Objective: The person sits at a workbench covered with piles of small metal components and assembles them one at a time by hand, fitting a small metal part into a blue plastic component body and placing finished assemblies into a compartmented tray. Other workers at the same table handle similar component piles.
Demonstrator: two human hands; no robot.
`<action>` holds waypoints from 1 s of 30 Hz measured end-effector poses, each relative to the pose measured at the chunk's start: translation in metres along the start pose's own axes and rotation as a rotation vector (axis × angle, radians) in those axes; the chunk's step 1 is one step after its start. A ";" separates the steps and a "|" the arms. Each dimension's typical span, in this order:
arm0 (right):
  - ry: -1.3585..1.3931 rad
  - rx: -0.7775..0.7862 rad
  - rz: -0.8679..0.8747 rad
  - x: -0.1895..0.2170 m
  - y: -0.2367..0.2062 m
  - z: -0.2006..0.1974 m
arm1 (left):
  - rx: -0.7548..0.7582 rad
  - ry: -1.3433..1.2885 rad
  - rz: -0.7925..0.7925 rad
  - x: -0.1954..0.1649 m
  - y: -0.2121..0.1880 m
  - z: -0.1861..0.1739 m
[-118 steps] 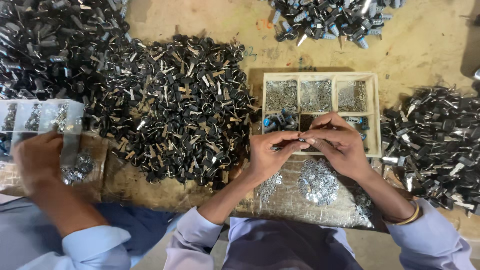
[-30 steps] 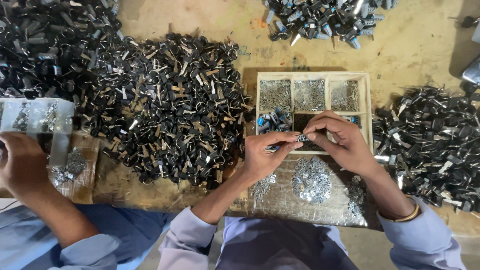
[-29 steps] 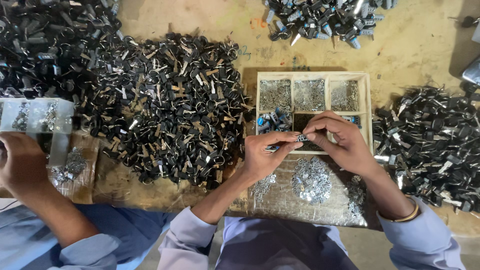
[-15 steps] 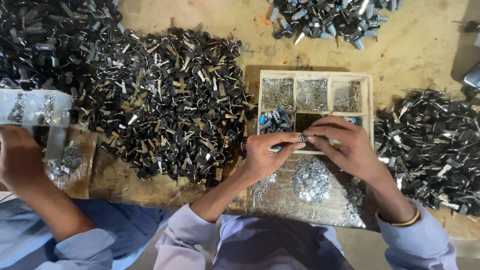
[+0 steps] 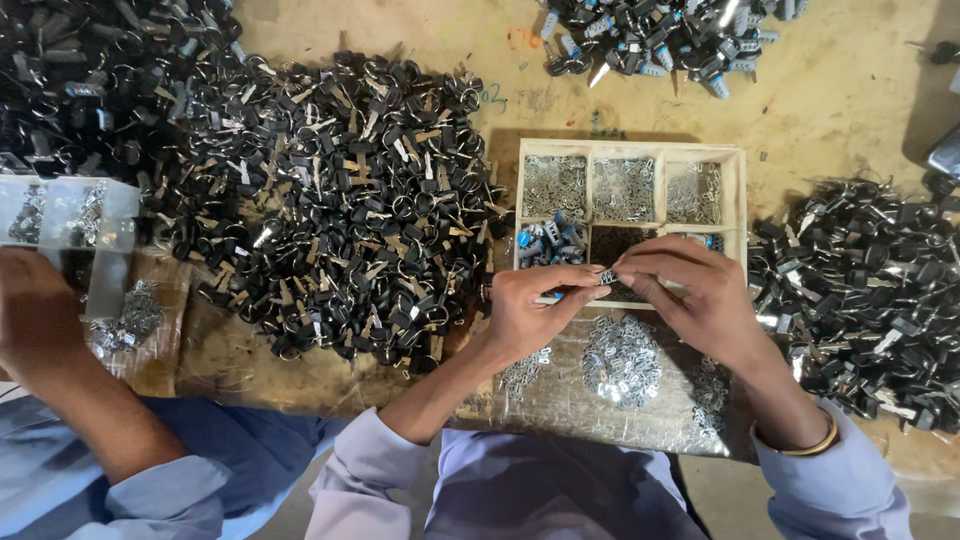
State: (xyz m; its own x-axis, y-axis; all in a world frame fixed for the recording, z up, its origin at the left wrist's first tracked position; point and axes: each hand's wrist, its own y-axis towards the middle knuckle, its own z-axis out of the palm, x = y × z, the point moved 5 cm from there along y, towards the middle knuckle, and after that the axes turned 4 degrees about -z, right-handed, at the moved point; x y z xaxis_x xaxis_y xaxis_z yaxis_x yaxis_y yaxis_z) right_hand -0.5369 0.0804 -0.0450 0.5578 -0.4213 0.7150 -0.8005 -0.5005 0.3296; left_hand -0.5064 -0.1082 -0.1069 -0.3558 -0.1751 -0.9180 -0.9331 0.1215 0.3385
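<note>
My left hand (image 5: pixel 535 310) and my right hand (image 5: pixel 695 295) meet in front of a wooden compartment tray (image 5: pixel 740 200). Between their fingertips they pinch a small metal part (image 5: pixel 606 277). The left hand also seems to hold a thin blue-tipped piece. The tray's back compartments hold several small silver metal pieces (image 5: pixel 622 188); a front-left one holds blue parts (image 5: pixel 545 242). Below my hands, loose silver pieces (image 5: pixel 620 360) lie on a shiny sheet.
A big heap of black and tan parts with rings (image 5: pixel 330 200) fills the left and middle. Another dark heap (image 5: pixel 870 290) lies at the right, and a blue-grey pile (image 5: pixel 660 35) at the top. A co-worker's hand (image 5: pixel 40 320) rests at the left near a clear box (image 5: pixel 65 215).
My two hands stay pinched together over the tray's front edge with only small finger shifts. The co-worker's hand at the left has moved slightly near the clear box.
</note>
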 end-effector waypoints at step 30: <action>-0.598 0.232 0.176 -0.003 -0.114 -0.038 | -0.055 0.004 -0.006 -0.039 -0.018 0.002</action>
State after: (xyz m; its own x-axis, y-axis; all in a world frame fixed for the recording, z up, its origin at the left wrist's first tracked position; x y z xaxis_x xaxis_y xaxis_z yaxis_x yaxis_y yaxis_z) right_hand -0.4554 0.1676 -0.0615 0.5022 -0.8251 0.2589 -0.8600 -0.5078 0.0501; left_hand -0.4756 -0.1020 -0.0781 -0.3504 -0.1794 -0.9193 -0.9366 0.0663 0.3440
